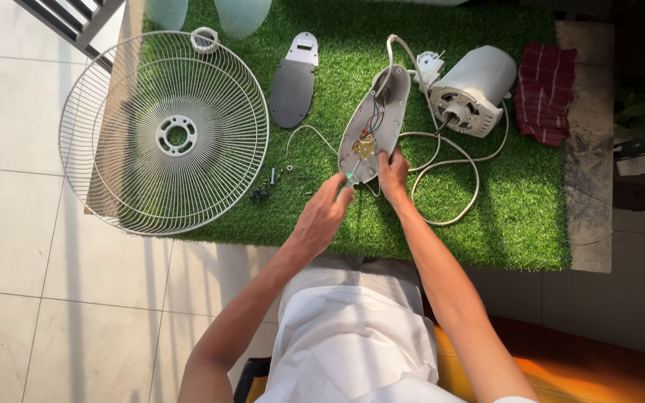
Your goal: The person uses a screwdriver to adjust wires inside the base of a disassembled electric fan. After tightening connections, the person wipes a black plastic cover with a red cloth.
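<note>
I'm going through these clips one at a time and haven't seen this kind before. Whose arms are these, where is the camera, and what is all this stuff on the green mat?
There is no machine here: the two bare arms belong to a person wearing a camera on the head, so the single picture looks down at their own hands.

A green turf mat covers a table. A taken-apart fan lies on it: a wire grille at the left, a dark cover plate, some small screws, a motor with a white cable, and a red cloth at the right.

In the middle lies an open oval housing with wires inside. The right hand steadies its near end. The left hand holds a small green-handled tool, probably a screwdriver, at the same end.
</note>
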